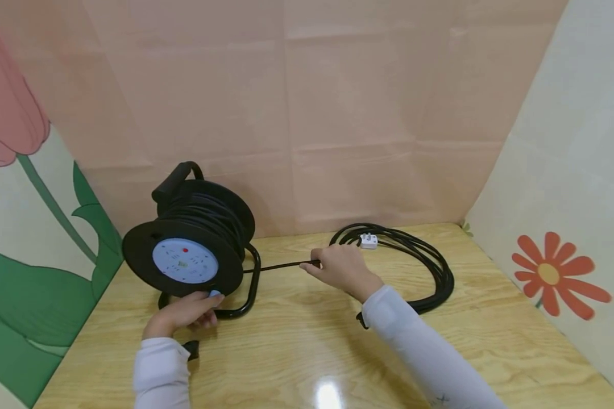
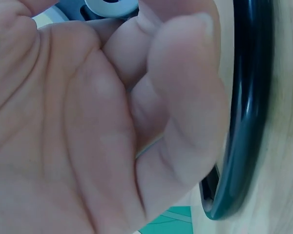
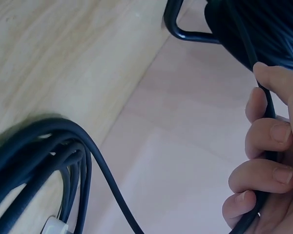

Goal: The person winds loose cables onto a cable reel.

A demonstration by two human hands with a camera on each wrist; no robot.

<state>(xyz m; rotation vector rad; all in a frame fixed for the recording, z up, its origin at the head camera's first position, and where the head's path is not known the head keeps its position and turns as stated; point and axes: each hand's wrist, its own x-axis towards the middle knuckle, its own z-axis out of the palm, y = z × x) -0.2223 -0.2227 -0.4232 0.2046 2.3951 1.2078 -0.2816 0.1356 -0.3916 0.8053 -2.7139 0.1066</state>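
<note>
Head view, far left: a wall panel (image 1: 36,238) painted with a pink tulip and green leaves stands along the left edge of the wooden table (image 1: 307,352).
Cable reel: the black cable reel (image 1: 189,250) stands upright on its tubular black stand (image 1: 251,289) at the table's left rear, carry handle on top, its pale blue socket face (image 1: 185,261) turned toward the camera with a small red dot on it.
Left hand: the left hand (image 1: 184,313) sits at the lower rim of the reel's front disc, fingers curled round a small pale blue knob (image 1: 215,293) there.
Left wrist view: palm and bent fingers (image 2: 185,97) fill almost the whole frame, with the knob's light rim at the top edge and the stand's black tube curving down the right side, just beside the fingers.
Taut cable: a straight run of black cable (image 1: 276,266) stretches from the reel's drum to the right hand.
Right hand: the right hand (image 1: 340,268) hovers low over the table's middle, its fingers (image 3: 263,134) wrapped round the cable; the right wrist view shows the cord passing under the curled fingertips.
Loose coil: the rest of the cable lies in a loose coil (image 1: 419,261) on the table behind and to the right of that hand.
Plug: a white plug (image 1: 369,241) rests on the coil's rear strands, near the pink back wall (image 1: 337,113).
Far right: a cream side panel carries a red-orange flower (image 1: 552,275).
</note>
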